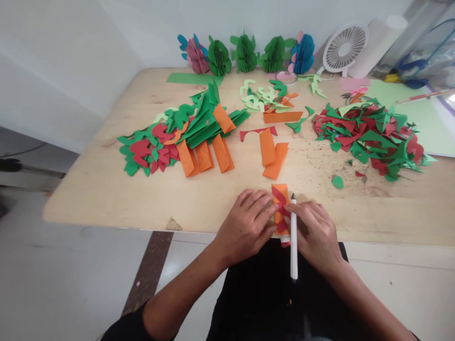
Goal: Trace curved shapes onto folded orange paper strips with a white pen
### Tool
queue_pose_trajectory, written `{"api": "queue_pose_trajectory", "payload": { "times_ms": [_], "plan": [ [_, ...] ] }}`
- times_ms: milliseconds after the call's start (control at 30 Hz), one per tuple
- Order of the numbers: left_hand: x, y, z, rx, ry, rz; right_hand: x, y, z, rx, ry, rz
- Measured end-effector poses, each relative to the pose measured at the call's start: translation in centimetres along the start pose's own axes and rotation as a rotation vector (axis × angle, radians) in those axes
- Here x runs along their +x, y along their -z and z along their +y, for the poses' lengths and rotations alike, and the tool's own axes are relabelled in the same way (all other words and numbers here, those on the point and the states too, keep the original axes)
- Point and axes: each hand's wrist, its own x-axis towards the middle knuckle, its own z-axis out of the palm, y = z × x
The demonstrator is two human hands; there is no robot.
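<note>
A folded orange strip (pixel 280 188) lies at the table's front edge with a curved red paper shape (pixel 281 196) on top of it. My left hand (pixel 248 226) presses on the left side of both papers, its fingers closed together. From the right, my right hand (pixel 316 232) holds a white pen (pixel 294 241), dark tip pointing away from me, while its fingertips touch the red shape. Just beyond are two more folded orange pieces (pixel 273 156). The undersides of the papers are hidden.
Green, red and orange cut papers (pixel 206 118) are heaped at the left. A scrap pile (pixel 373 137) spreads on the right. Honeycomb paper figures (pixel 245 53) and a white fan (pixel 345 47) stand along the back. The table's front edge (pixel 199 231) is near my wrists.
</note>
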Motion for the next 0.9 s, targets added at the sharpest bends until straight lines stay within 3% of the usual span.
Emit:
{"api": "queue_pose_trajectory", "payload": {
  "times_ms": [900],
  "plan": [
    [0.44,0.2,-0.23,-0.024,0.016,0.002,-0.09,0.26,0.57,0.032,0.006,-0.043]
  ]
}}
